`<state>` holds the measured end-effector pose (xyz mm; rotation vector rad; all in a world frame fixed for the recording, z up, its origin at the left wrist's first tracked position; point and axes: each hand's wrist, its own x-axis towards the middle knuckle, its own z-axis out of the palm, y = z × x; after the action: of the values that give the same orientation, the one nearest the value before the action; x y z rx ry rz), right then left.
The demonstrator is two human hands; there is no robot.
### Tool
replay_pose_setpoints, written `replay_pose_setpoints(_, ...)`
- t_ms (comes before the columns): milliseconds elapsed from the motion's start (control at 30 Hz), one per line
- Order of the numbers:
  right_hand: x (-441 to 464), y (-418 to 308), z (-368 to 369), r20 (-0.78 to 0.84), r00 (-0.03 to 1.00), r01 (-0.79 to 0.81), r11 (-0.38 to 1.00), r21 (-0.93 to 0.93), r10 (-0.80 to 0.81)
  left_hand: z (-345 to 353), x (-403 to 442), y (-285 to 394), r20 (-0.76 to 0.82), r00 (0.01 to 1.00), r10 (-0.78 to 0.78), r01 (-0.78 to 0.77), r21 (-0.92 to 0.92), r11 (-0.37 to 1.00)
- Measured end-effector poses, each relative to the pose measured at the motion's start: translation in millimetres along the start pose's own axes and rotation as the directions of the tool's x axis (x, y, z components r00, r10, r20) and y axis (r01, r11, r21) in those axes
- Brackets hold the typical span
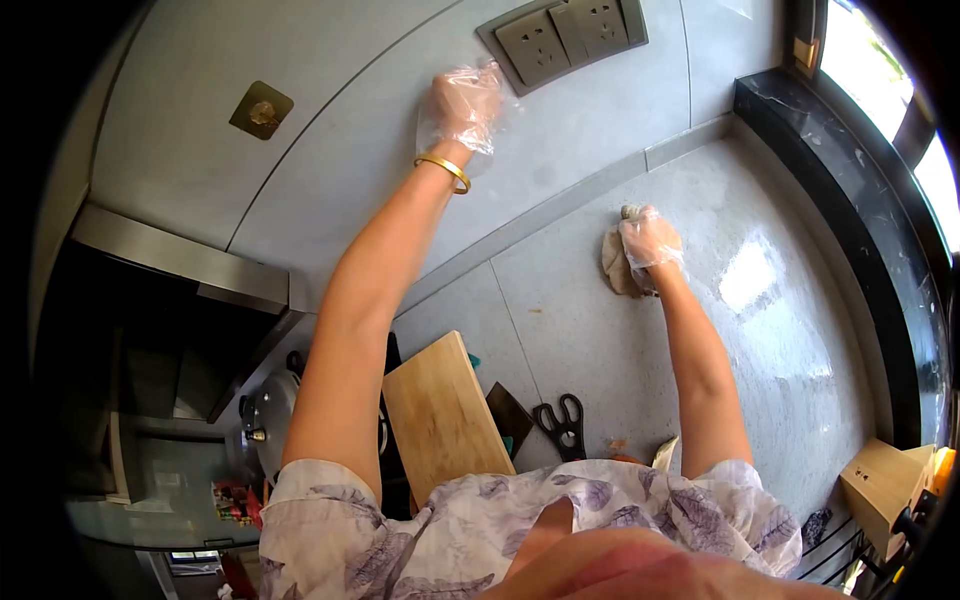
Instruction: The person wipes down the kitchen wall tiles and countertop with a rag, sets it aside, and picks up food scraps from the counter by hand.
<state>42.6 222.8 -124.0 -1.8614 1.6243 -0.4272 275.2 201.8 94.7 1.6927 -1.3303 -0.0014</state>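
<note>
My left hand [468,105], in a clear plastic glove, is raised to the grey wall just left of the socket panel [565,40]. Its fingers are curled, and whatever they may hold is hidden. A gold bangle [443,171] circles that wrist. Down on the grey speckled counter [580,340], my right hand [652,240] wears the same kind of glove. It is closed on a crumpled beige-grey rag [618,265], which spreads out to its left on the counter.
A wooden cutting board [445,410] leans near my body, beside a dark blade [508,412] and black-handled scissors [564,425]. At lower right stands a wooden knife block [880,485]. A pot [272,420] is at left. A black sill [850,210] runs beneath the window.
</note>
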Motion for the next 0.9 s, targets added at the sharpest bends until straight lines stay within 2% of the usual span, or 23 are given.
replay_pose_setpoints(33, 0.4, 0.8, 0.7, 0.0, 1.0, 0.003, 1.0, -0.014, -0.003, -3.5, 9.7, -3.8, -0.034, 0.982, 0.188, -0.179, 0.176, 0.968)
replay_pose_setpoints(133, -2.5, 1.1, 2.3, -0.015, 1.0, -0.002, 1.0, -0.008, 0.002, -25.2, 8.6, 41.0, 0.011, 1.0, -0.028, 0.029, -0.224, 0.974)
replay_pose_setpoints(167, -4.3, -0.2, 2.4, -0.022, 1.0, -0.002, 1.0, 0.002, 0.002, -25.7, 3.6, 44.6, 0.018, 1.0, 0.006, -0.007, 0.07, 0.998)
replay_pose_setpoints(200, -5.7, -2.0, 2.3, -0.023, 1.0, -0.008, 1.0, -0.008, 0.008, -6.3, 7.5, -9.2, 0.125, 0.974, 0.188, -0.225, 0.449, 0.865)
replay_pose_setpoints(267, -8.5, -4.3, 1.4, -0.038, 0.999, -0.02, 0.999, -0.03, 0.019, 8.1, -13.4, -35.6, 0.216, 0.958, 0.187, -0.286, 0.681, 0.674)
replay_pose_setpoints(300, -7.2, -2.4, 0.0, -0.045, 0.999, -0.001, 1.0, -0.005, 0.0, 5.1, -41.2, -7.4, 0.165, 0.984, 0.063, -0.152, 0.614, 0.775)
replay_pose_setpoints(433, -5.8, 4.3, -14.1, -0.081, 0.993, 0.086, 0.996, 0.032, -0.083, -11.2, -34.0, -3.1, 0.282, 0.918, 0.278, -0.391, 0.54, 0.745)
replay_pose_setpoints(467, -2.3, 2.8, -22.8, -0.102, 0.989, 0.113, 0.993, 0.027, -0.11, -26.3, -35.5, 8.1, 0.311, 0.857, 0.412, -0.514, 0.579, 0.633)
replay_pose_setpoints(533, -5.4, -17.4, -69.2, -0.283, 0.926, 0.27, 0.962, 0.034, -0.249, -61.0, -40.0, 26.7, 0.387, 0.674, 0.629, -0.691, 0.633, 0.35)
replay_pose_setpoints(600, -1.4, -56.6, -129.1, -0.492, 0.757, 0.457, 0.887, -0.072, -0.43, -90.7, -29.5, 15.8, 0.345, 0.579, 0.739, -0.728, 0.627, 0.277)
replay_pose_setpoints(633, 6.3, -78.7, -151.0, -0.61, 0.606, 0.499, 0.842, -0.207, -0.51, -104.6, -23.2, 15.4, 0.335, 0.503, 0.797, -0.767, 0.599, 0.232)
replay_pose_setpoints(667, 14.4, -97.6, -172.2, -0.674, 0.4, 0.567, 0.746, -0.35, -0.621, -116.9, -15.3, 14.5, 0.322, 0.424, 0.846, -0.8, 0.571, 0.183)
replay_pose_setpoints(733, 20.8, -149.3, -207.9, -0.666, 0.115, 0.599, 0.586, -0.546, -0.737, -136.7, 4.6, -0.3, 0.293, 0.375, 0.88, -0.812, 0.562, 0.159)
replay_pose_setpoints(800, 29.0, -205.8, -216.9, -0.485, 0.106, 0.683, 0.418, -0.599, -0.868, -143.0, 15.6, -10.6, 0.286, 0.346, 0.894, -0.795, 0.595, 0.117)
replay_pose_setpoints(867, 35.5, -242.3, -209.6, -0.38, -0.28, 0.617, 0.138, -0.775, -0.882, -145.3, 11.7, -17.4, 0.295, 0.334, 0.895, -0.744, 0.666, 0.058)
replay_pose_setpoints(900, 42.9, -245.3, -207.7, -0.354, -0.315, 0.645, 0.075, -0.761, -0.88, -145.3, 10.5, -15.3, 0.301, 0.276, 0.913, -0.736, 0.676, -0.001)
